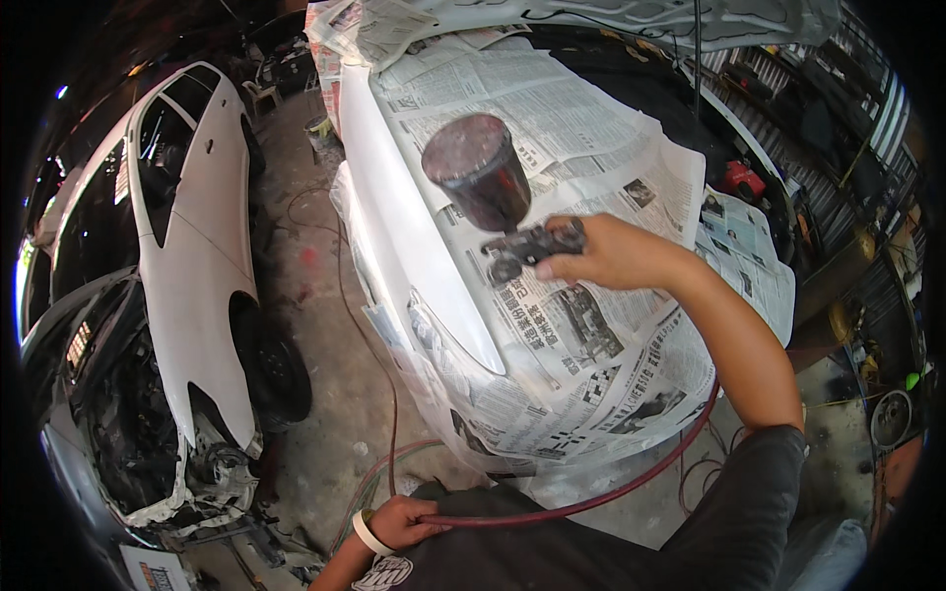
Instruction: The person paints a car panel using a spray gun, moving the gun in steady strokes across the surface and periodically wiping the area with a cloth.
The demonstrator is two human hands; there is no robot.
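My right hand [616, 251] is closed around a dark paint spray gun [527, 251], held out over the front of a car. On top of the gun sits its stained, lidded paint cup [478, 172]. Beneath and left of the nozzle lies a glossy white fender [424, 217], framed by newspaper sheets [552, 108]. Low in the picture, my left hand [399, 522], with a pale band at the wrist, grips a dark red air hose [552, 512]. The hose curves from that hand across my body and up toward my right arm. The gun's trigger is hidden by my fingers.
A white car [202, 197] with its front end stripped stands to the left, its wheel [271, 364] exposed. Thin hoses [389, 414] run over the concrete floor [325, 394]. A raised bonnet [631, 20] hangs at the far side. Shelves with tools [788, 94] line the right wall.
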